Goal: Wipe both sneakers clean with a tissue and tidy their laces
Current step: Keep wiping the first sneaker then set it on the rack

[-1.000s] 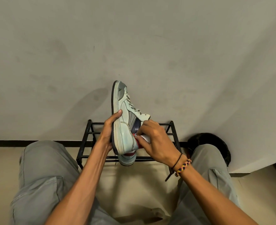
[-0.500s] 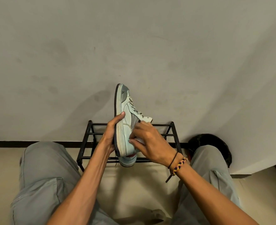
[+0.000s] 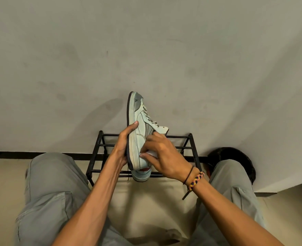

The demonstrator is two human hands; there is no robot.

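Left grip [image 3: 122, 146] clasps the sneaker [image 3: 140, 132] by its sole, toe up, while the right grip [image 3: 161, 155] pinches the tissue [image 3: 151, 153] against the heel side — best short firm strokes, sole braced steady.

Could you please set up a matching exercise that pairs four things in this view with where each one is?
Things:
1. held sneaker
2. second sneaker
3. tissue
4. braided bracelet

Places:
a. on the right wrist
b. on the black rack, partly hidden
c. pressed to a shoe's side under the right hand
d. gripped by the sole in the left hand, toe pointing away

Pairs: 1-d, 2-b, 3-c, 4-a
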